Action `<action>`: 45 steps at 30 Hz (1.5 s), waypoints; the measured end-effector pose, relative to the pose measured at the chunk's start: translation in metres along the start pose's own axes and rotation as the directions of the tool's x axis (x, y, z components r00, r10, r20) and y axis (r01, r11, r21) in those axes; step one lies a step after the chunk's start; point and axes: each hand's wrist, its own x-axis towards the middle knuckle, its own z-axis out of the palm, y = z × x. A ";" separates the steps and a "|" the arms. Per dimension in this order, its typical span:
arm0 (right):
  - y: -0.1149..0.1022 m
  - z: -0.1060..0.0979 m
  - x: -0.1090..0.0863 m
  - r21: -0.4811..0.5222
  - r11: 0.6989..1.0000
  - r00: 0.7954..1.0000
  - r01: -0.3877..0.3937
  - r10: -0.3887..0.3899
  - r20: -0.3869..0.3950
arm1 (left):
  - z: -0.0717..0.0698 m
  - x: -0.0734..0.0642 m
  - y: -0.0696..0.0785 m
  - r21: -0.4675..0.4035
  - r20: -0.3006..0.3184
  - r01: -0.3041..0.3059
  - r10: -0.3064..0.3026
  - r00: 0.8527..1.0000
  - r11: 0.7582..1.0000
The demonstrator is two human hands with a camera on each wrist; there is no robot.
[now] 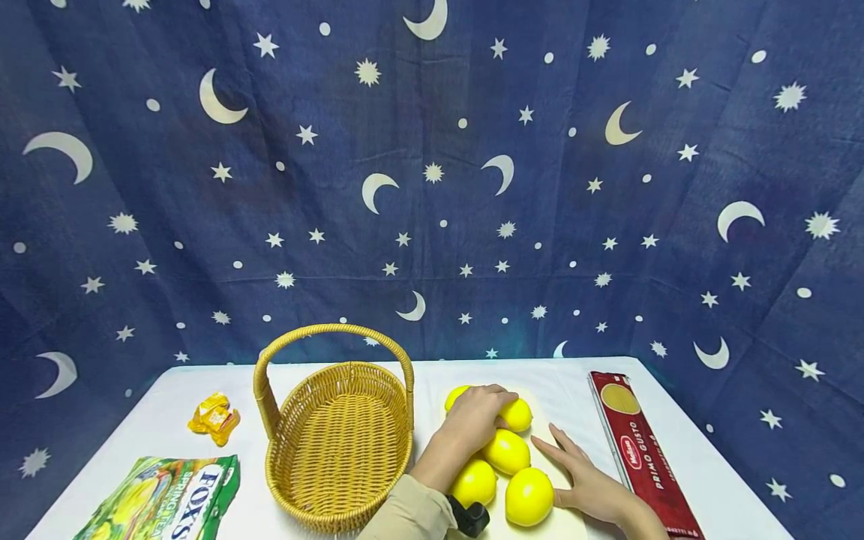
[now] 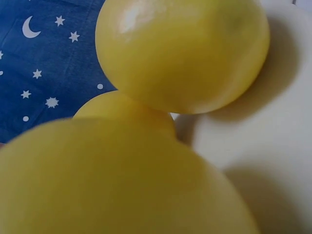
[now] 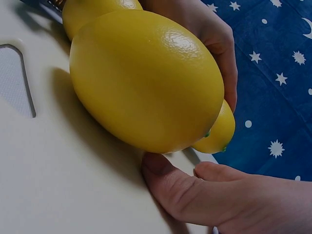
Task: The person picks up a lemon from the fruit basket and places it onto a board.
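Observation:
Several yellow lemons lie together on a cream cutting board [image 1: 565, 525]. My left hand [image 1: 472, 414] reaches over the group in the head view, its fingers curled round a far lemon [image 1: 517, 415]. Another lemon [image 1: 457, 395] sits just left of that hand. Nearer lie a middle lemon [image 1: 506, 451], a left lemon [image 1: 474, 482] and a front lemon [image 1: 529, 497]. My right hand [image 1: 592, 484] is spread at the board's right side, fingers extended, thumb close to the front lemon. In the right wrist view that thumb [image 3: 168, 183] meets the underside of a large lemon [image 3: 146, 80]. Lemons [image 2: 180, 53] fill the left wrist view.
A wicker basket [image 1: 337, 450] with a tall handle stands left of the board, nothing in it. Farther left are yellow wrapped packets [image 1: 214, 418] and a green Fox's bag [image 1: 165, 495]. A red spaghetti pack [image 1: 644, 457] lies right. A starry blue cloth [image 1: 432, 225] hangs behind the white table.

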 end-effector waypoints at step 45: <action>0.001 0.000 0.000 -0.006 1.000 1.000 0.028 -0.028 0.003 | -0.013 -0.002 0.003 0.026 0.085 0.010 -0.012 0.996 1.000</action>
